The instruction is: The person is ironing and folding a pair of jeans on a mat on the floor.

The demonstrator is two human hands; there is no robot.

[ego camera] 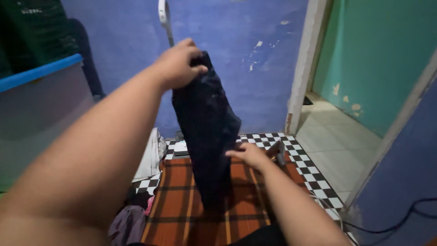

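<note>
Two hands were on one dark navy garment (207, 132), which hung lengthwise in front of you over the floor. Your left hand (178, 66) was raised high, fingers curled shut around the garment's top edge, thumb pressed against the cloth. Your right hand (249, 155) sat lower, at the garment's right edge about midway down, fingers touching the fabric; you could not tell from this angle whether it pinched the cloth or only rested on it. The garment's bottom end reached an orange plaid cloth (182, 205) spread on the floor, though contact was hard to judge.

Around it: black-and-white checkered floor tiles (314, 175) bordered the plaid cloth. A dark handled object, possibly a clothes iron (277, 150), lay on the tiles just beside your right hand. White fabric (150, 157) was bunched at the cloth's left edge, with a purple-grey bundle of clothing (127, 225) nearer you. A grey bin with a blue rim (41, 73) stood at left. A blue wall (255, 59) was behind, and a black cable (409, 214) ran along the right.
</note>
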